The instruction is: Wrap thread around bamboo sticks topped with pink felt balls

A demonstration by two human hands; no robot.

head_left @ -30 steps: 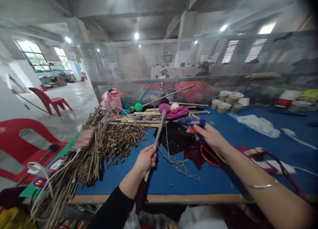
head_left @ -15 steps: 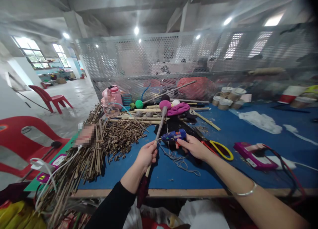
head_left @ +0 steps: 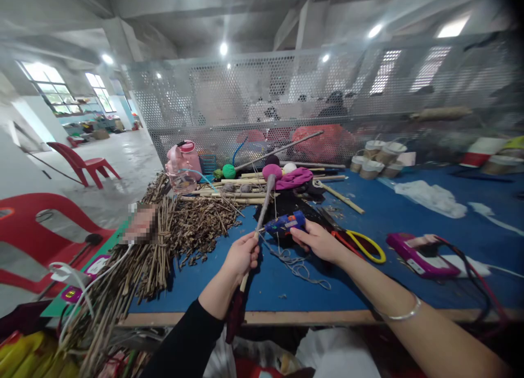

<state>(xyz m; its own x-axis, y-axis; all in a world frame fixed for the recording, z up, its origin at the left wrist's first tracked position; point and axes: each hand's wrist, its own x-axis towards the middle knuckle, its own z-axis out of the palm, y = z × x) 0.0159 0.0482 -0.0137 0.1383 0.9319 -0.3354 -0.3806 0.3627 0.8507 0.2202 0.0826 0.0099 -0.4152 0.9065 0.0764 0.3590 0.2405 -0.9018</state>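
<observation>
My left hand (head_left: pixel 242 256) is wrapped round a thin stick (head_left: pixel 267 202), the upper part of which is covered in grey yarn. At the stick's far end sits a magenta ball (head_left: pixel 272 172). My right hand (head_left: pixel 321 240) grips a blue hot glue gun (head_left: pixel 285 224), its nozzle at the stick just above my left fingers. Loose grey yarn (head_left: pixel 301 269) trails from the stick and lies in loops on the blue table. Dark red material (head_left: pixel 234 318) hangs at the stick's lower end.
Dried twigs in bundles (head_left: pixel 159 247) cover the table's left side. Scissors with red and yellow handles (head_left: pixel 366 247) lie right of the glue gun. Further right are a purple device with cables (head_left: pixel 421 256) and white stuffing (head_left: pixel 429 198). A perforated metal screen (head_left: pixel 245 94) stands behind.
Both hands hold almost the same positions. The glue gun's nozzle stays at the stick, with only a very slight shift of the gun.
</observation>
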